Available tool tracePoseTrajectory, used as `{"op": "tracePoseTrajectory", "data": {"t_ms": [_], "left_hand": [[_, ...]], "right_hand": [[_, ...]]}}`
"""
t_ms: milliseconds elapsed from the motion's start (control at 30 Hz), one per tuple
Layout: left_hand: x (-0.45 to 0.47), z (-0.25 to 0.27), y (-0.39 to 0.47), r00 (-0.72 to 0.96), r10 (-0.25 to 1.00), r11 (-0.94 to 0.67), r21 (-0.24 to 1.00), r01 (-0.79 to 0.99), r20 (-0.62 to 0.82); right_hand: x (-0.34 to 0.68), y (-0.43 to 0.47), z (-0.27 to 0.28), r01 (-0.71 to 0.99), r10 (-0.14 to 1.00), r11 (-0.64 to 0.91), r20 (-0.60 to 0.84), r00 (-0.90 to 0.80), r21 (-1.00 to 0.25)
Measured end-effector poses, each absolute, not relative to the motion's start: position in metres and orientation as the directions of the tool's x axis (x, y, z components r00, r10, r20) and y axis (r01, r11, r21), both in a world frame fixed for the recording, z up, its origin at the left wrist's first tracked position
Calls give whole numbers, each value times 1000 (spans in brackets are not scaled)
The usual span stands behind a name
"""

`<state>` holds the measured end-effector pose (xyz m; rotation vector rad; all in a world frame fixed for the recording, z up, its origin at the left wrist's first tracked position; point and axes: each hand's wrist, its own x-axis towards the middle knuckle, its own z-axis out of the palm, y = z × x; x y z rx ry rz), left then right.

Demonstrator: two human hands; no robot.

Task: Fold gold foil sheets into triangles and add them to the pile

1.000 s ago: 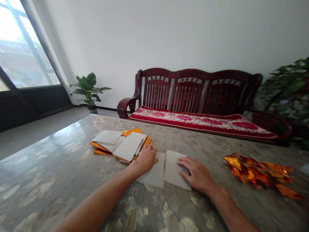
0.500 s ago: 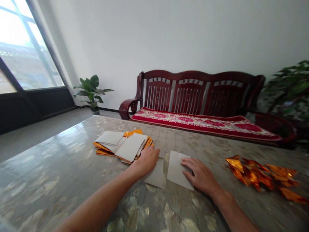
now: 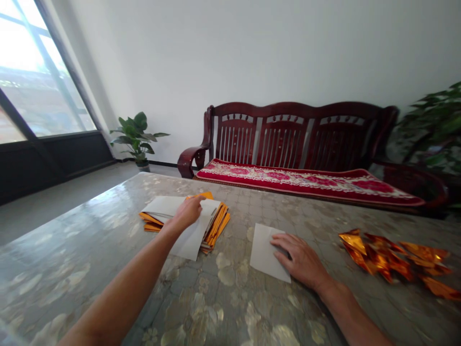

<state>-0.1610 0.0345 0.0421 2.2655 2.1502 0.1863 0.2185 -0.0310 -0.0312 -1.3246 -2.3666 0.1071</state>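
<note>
My left hand [image 3: 189, 211] is over a stack of folded sheets [image 3: 219, 221], white on the upper faces with orange metallic edges. Its fingers are bent at the top of a white paper sheet [image 3: 187, 241], which lies over the stack and juts past its front edge; the fingertips are partly hidden. To the right, my right hand [image 3: 300, 259] rests with fingers apart on the edge of a single pale sheet [image 3: 264, 252] on the table.
Crumpled shiny orange foil pieces [image 3: 389, 257] lie on the right of the patterned table [image 3: 223, 307]. Behind it stands a dark red wooden bench [image 3: 281, 139] with a red floral cover [image 3: 288, 177]. Potted plants [image 3: 135, 137] flank the bench, and a window is at left.
My left hand has moved left and away from me, carrying the white sheet from the table's middle onto the stack. My right hand stays on its sheet.
</note>
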Motion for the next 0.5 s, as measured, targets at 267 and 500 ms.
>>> {"op": "tracePoseTrajectory", "data": {"t_ms": [267, 500], "left_hand": [[-258, 38, 14, -16, 991, -2, -138, 990, -130], [-283, 20, 13, 139, 975, -167, -155, 974, -174]], "right_hand": [[219, -29, -33, 791, 821, 551, 338, -460, -265], [219, -28, -35, 789, 810, 560, 362, -460, -251]]}}
